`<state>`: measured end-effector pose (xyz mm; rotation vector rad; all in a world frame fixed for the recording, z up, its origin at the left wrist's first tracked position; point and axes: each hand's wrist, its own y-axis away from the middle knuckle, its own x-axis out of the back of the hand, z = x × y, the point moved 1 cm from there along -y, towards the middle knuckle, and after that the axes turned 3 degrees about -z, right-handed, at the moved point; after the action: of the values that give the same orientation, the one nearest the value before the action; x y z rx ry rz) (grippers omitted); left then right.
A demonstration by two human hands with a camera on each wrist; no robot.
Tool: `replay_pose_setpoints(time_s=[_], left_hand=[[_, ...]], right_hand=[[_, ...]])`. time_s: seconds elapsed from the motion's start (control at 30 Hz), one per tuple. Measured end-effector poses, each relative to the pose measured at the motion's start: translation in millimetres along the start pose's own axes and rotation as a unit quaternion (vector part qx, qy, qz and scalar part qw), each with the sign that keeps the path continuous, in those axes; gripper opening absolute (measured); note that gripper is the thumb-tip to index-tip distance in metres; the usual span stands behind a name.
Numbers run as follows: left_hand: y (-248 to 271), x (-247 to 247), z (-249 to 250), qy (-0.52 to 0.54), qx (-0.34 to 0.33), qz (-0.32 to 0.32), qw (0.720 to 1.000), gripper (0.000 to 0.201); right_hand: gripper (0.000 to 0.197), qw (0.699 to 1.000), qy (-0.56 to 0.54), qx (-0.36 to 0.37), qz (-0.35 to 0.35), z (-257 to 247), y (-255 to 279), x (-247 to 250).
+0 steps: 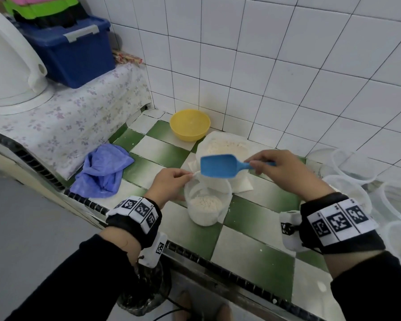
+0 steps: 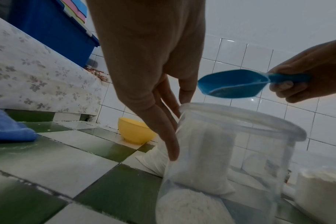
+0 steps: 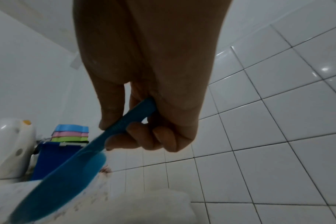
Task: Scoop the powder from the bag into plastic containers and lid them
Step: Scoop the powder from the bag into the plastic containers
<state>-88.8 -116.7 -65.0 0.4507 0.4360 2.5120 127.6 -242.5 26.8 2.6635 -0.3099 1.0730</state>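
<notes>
head view shows a clear plastic container (image 1: 206,202) standing on the green and white tiled bench (image 1: 252,246), and all places below are told from this container. it is partly filled with white powder (image 1: 205,202). the left hand (image 1: 171,184) is on its left side, with the thumb at the rim and the fingers (image 2: 169,145) lying straight down along the wall, so the fingers are extended and touching it, not curled around it. just above the container mouth is a blue scoop (image 1: 218,165), with its bowl turned toward the container. the right hand (image 1: 280,170), to the upper right of the container, grips the scoop handle; in the right wrist view the fingers (image 3: 144,141) are curled under the handle and the thumb presses on top. in the left wrist view only a little powder shows in the scoop.

directly behind the container stands the open bag (image 1: 225,144) of white powder, touching or almost touching it; i cannot tell which. farther behind, near the wall corner, is a yellow bowl (image 1: 189,125). to the left of the container lies a crumpled blue cloth (image 1: 102,170). to the right, well apart, stand several more clear containers (image 1: 347,193), at least one of them with powder inside. far to the upper left, on a flowered cover, sits a blue storage box (image 1: 74,56).
</notes>
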Motion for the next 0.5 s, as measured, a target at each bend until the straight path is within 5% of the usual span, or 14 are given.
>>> replay_pose_setpoints(time_s=[0.1,0.23,0.5], left_hand=[[-2,-1,0,-0.004,0.009,0.012,1.000,0.010],[-3,-4,2,-0.031,0.000,0.025,0.999,0.015],[1,-6,1,0.053,0.077,-0.039,0.995,0.022]], right_hand=[[0.012,0.997,-0.025,0.000,0.075,1,-5,8],[0.024,0.986,0.100,-0.025,0.133,3,-19,3],[0.032,0.919,0.382,-0.002,0.093,-6,-32,-15]])
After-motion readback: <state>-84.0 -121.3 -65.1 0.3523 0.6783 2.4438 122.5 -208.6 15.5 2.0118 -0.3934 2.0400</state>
